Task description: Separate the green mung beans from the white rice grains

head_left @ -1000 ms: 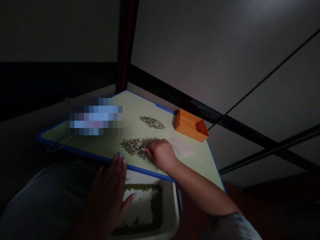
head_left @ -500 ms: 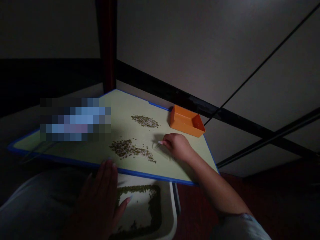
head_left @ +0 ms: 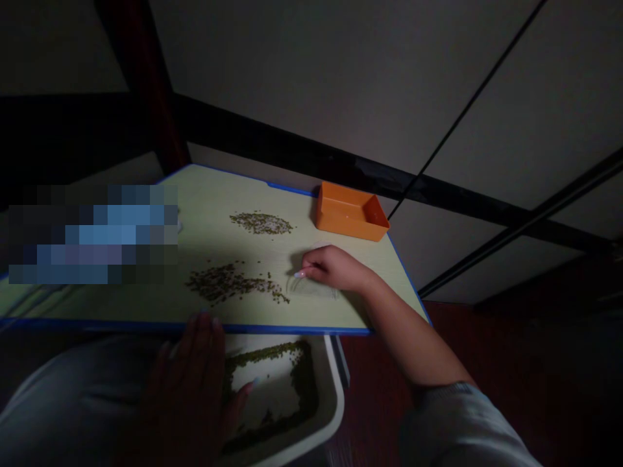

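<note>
My right hand is closed in a pinch on a clear plastic piece. Only its faint curved outline shows, low over the board, so its exact kind is unclear. To its left lies a loose pile of small green-brown grains, with a thin tail reaching toward the hand. A second pile of grains lies farther back. My left hand is open, fingers stretched out, by the near blue edge of the pale board. Its thumb extends over a white tub with green grains banked around its inner walls.
An orange rectangular box stands at the back right corner of the board. On the board's left is a blurred-out patch. Cabinet panels rise behind, with a dark red post at left. Reddish flooring shows below.
My view has shifted and tilted slightly. My right hand and the clear piece have moved a little left, closer to the tail of the near pile. My left hand stays by the edge.
</note>
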`<state>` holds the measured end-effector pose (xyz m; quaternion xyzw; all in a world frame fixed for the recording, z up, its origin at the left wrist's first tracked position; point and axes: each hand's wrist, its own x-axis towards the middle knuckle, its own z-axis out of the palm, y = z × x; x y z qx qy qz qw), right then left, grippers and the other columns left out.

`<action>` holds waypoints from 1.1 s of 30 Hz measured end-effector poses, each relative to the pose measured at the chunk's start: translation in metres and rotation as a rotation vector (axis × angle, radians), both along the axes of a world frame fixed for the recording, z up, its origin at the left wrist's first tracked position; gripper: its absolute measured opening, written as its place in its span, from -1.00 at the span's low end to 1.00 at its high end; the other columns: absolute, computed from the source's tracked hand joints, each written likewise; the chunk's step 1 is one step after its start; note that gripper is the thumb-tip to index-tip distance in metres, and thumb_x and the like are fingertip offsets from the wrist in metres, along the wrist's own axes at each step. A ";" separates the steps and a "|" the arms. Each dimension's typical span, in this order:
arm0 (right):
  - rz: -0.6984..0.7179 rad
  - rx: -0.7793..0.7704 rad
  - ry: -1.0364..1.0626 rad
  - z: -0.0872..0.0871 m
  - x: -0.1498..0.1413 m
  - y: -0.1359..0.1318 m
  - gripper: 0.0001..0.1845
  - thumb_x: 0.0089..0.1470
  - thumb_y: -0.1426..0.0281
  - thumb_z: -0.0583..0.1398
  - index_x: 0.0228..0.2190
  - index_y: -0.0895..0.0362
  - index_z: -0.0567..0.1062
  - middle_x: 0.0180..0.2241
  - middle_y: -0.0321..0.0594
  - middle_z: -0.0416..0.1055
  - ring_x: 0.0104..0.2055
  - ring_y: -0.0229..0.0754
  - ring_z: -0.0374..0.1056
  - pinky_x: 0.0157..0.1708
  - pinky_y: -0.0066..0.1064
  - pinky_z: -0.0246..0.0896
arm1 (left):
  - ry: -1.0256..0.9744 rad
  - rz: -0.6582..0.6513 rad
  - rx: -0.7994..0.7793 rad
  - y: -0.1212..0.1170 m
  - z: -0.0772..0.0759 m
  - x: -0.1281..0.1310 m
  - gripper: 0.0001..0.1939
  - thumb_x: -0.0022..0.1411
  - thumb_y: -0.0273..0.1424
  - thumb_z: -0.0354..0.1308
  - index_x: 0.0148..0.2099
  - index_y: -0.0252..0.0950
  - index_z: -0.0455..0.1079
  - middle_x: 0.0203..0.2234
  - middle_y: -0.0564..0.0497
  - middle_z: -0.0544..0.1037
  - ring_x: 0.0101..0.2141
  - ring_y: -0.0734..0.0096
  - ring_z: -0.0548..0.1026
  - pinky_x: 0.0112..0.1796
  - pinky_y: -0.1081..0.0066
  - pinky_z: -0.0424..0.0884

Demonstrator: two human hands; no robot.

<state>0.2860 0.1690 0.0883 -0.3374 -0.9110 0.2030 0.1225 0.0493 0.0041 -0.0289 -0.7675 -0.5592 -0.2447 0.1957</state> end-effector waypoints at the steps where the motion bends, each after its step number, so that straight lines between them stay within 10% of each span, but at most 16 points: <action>1: 0.011 -0.018 0.005 0.000 0.000 0.001 -0.75 0.14 0.32 0.15 -0.51 0.20 0.41 -0.59 -0.38 0.21 -0.51 -0.39 0.07 -0.45 -0.52 -0.12 | 0.003 -0.002 -0.004 0.000 0.001 0.000 -0.17 0.15 -0.06 -0.16 0.29 -0.55 -0.15 0.22 -0.49 0.14 0.25 -0.14 0.09 0.08 -0.15 0.18; 33: -0.057 0.057 -0.173 0.003 -0.003 -0.009 -0.75 0.12 0.30 0.15 -0.52 0.17 0.45 -0.58 -0.39 0.19 -0.52 -0.37 -0.04 -0.47 -0.46 -0.23 | 0.032 -0.005 -0.060 -0.003 0.004 -0.003 -0.17 0.16 -0.08 -0.12 0.31 -0.51 -0.21 0.27 -0.45 0.05 0.26 -0.16 0.08 0.10 -0.15 0.17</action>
